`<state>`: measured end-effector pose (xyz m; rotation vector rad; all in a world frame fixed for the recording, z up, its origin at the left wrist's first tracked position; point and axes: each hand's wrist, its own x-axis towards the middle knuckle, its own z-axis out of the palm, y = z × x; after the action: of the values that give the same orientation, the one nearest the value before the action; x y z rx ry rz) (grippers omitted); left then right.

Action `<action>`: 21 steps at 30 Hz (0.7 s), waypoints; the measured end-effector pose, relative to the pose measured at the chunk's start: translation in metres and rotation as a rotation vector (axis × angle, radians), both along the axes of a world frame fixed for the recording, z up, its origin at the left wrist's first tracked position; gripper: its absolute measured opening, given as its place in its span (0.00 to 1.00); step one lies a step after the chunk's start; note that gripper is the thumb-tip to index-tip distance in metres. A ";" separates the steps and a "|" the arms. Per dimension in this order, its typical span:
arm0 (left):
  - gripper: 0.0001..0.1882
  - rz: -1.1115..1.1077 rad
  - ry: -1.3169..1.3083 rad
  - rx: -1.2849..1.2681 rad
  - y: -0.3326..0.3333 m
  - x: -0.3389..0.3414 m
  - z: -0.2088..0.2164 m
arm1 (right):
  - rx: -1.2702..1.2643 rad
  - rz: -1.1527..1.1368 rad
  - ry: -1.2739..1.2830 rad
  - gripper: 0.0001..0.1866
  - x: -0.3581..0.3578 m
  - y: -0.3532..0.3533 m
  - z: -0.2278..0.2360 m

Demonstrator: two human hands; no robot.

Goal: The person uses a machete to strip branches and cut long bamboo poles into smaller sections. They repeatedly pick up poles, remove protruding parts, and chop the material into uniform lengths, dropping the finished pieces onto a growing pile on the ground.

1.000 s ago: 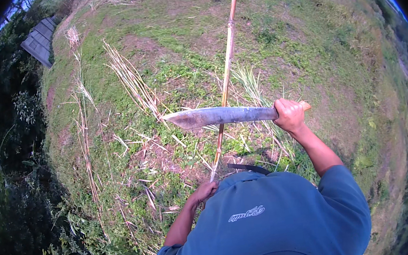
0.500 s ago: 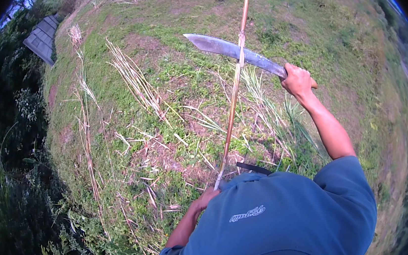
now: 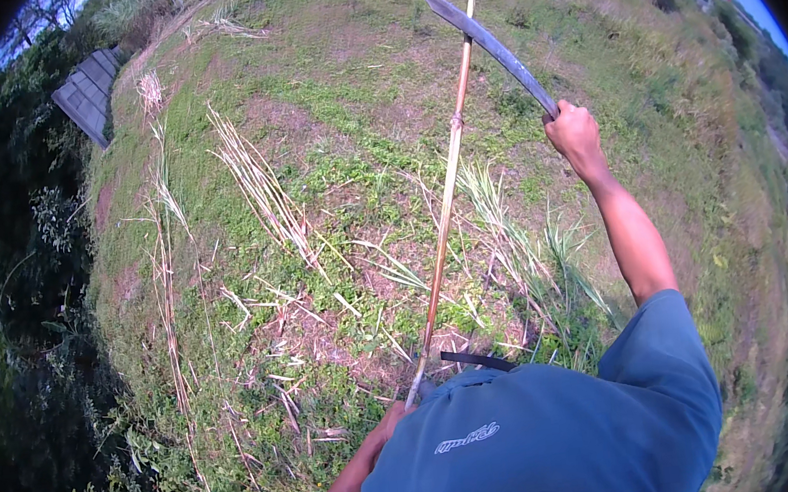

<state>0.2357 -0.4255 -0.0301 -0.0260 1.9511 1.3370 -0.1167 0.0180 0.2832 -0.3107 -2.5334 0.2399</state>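
Outdoors, a grassy slope (image 3: 316,52) fills the view, bordered on the left by dark shrubs (image 3: 17,180) and a grey slatted panel (image 3: 90,95). A blue T-shirt (image 3: 548,431) covers the person's torso at the bottom. One long, peeled-looking cane stalk (image 3: 449,178) rises at a tilt from the shirt's front edge, its upper end pointing away from the body. Left of it lies a bundle of thin stalks (image 3: 263,188); right, green leafy tops (image 3: 496,206). The curved machete (image 3: 500,50) crosses the stalk near its far end; contact is unclear. Of the hands, the right hand (image 3: 575,140) is clenched around the machete's handle, while the left hand (image 3: 391,421), partly hidden, grips the stalk's near end.
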 end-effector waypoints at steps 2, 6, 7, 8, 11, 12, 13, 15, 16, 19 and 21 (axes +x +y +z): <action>0.20 0.037 0.066 0.038 -0.004 0.004 -0.015 | -0.073 -0.045 0.003 0.14 -0.005 0.001 0.019; 0.21 0.170 0.119 -0.102 0.009 0.005 0.008 | -0.180 -0.071 0.138 0.15 -0.019 0.023 0.021; 0.21 0.212 0.102 -0.229 0.016 0.000 0.040 | -0.247 -0.050 0.166 0.15 -0.012 0.019 0.020; 0.22 0.220 0.108 -0.269 0.015 -0.002 0.043 | -0.307 -0.012 0.201 0.15 -0.009 0.009 0.019; 0.25 0.337 0.135 -0.434 0.027 -0.007 0.066 | -0.339 0.119 0.336 0.14 0.003 -0.011 0.003; 0.25 0.341 0.147 -0.449 0.025 -0.007 0.051 | -0.364 0.148 0.314 0.14 0.011 -0.025 0.010; 0.26 0.335 0.163 -0.466 0.023 -0.008 0.036 | -0.271 0.264 0.404 0.14 0.017 -0.036 0.013; 0.24 0.356 0.146 -0.481 0.027 -0.019 0.062 | -0.096 0.468 0.600 0.14 0.024 -0.049 0.020; 0.23 0.359 0.145 -0.488 0.028 -0.026 0.073 | -0.048 0.490 0.552 0.14 0.026 -0.056 0.028; 0.25 0.330 0.143 -0.496 0.021 -0.037 0.069 | 0.076 0.549 0.412 0.12 0.022 -0.082 0.044; 0.25 0.294 0.143 -0.456 0.016 -0.045 0.068 | 0.122 0.598 0.332 0.12 0.006 -0.091 0.042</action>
<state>0.1906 -0.4091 0.0376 -0.4639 2.4097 1.0622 -0.1110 -0.0728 0.3248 0.5054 -2.2329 0.3286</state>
